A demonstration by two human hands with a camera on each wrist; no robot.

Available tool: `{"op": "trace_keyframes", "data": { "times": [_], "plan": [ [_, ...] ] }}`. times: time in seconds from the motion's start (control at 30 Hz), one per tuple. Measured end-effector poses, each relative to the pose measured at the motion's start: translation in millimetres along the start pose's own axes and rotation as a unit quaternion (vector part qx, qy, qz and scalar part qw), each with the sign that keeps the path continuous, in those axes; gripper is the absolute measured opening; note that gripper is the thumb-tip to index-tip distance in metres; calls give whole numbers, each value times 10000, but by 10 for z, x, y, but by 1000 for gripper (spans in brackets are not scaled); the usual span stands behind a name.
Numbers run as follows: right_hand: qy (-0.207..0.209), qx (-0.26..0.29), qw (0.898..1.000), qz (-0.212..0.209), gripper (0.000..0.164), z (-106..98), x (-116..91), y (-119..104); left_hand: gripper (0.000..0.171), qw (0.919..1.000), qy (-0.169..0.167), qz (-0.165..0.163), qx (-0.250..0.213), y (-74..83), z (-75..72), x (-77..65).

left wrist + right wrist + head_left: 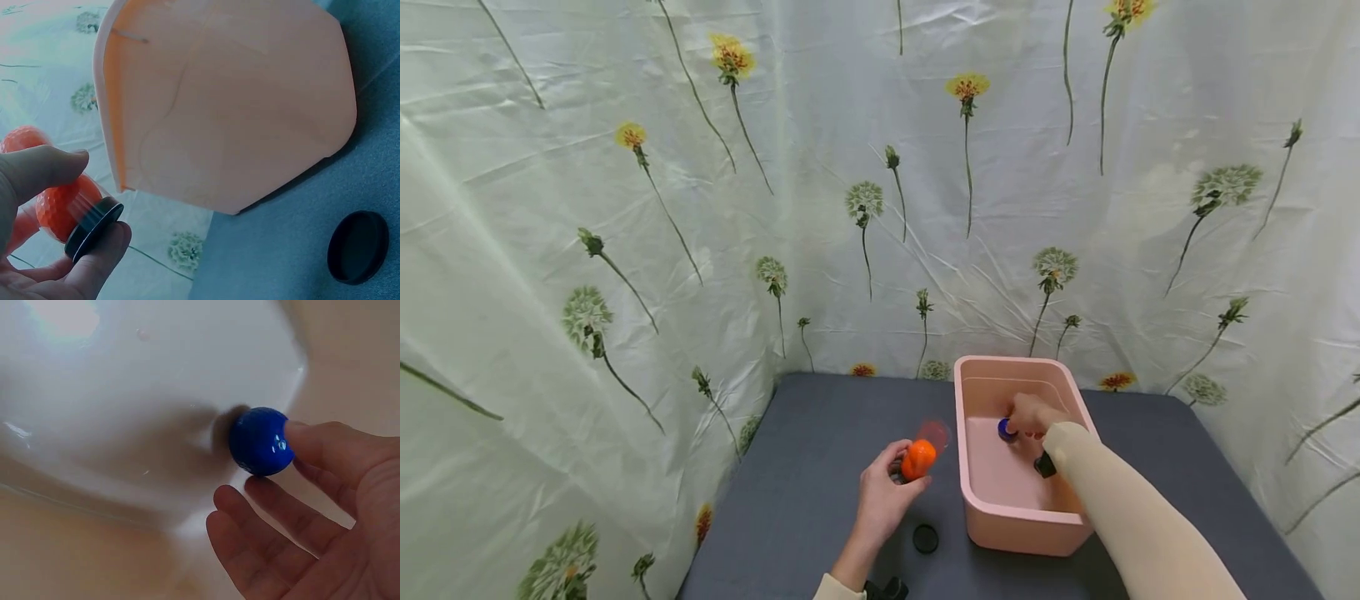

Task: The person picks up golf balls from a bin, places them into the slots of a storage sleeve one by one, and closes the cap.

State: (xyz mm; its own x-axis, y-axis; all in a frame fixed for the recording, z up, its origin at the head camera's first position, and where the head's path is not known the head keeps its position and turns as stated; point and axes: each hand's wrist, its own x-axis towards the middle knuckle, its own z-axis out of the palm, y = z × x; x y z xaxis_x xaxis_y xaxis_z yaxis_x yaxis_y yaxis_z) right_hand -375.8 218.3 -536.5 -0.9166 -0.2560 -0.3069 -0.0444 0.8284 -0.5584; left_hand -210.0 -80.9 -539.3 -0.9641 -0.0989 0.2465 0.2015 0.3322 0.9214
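Observation:
My left hand (883, 496) grips a clear tube-like container, its thumb on one side and fingers on the other. Inside it are dimpled orange golf balls (65, 209), and a black cap (94, 230) closes the end by the fingertips. Down in a pink bin (1026, 515), my right hand (1036, 417) pinches a shiny blue ball (259, 442) between thumb and index finger, close to the bin's floor. The other right-hand fingers spread loosely below the ball in the right wrist view.
On the dark grey table (820, 467), a loose round black cap (925, 538) lies left of the bin's near corner. A white curtain (820, 167) printed with dandelions hangs behind and to the left of the table.

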Motion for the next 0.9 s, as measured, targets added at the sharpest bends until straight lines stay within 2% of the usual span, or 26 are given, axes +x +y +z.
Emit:
{"op": "trace_keyframes", "data": {
  "times": [0.13, 0.2, 0.5, 0.7, 0.9],
  "plan": [
    [-263, -208, 9994, 18, 35, 62, -51, -5, 54, 10000, -60, -50, 9, -18, -5, -13],
    [-387, -297, 9988, 76, 36, 88, -74, -16, 53, 9999, -83, -88, 15, -25, -6, -16],
    [-529, -662, 9964, -23, 33, 152, -78, -83, 54, 9995, -89, -298, 41, -7, -5, -14],
    [-630, -730, 9953, 4, 30, 161, -37, -126, 51, 9992, -278, -271, 67, -9, 4, -26],
    [-611, -955, 9934, -149, 27, 128, -84, -165, 52, 9982, -475, -368, -9, -18, 0, -42]
  ]
}}
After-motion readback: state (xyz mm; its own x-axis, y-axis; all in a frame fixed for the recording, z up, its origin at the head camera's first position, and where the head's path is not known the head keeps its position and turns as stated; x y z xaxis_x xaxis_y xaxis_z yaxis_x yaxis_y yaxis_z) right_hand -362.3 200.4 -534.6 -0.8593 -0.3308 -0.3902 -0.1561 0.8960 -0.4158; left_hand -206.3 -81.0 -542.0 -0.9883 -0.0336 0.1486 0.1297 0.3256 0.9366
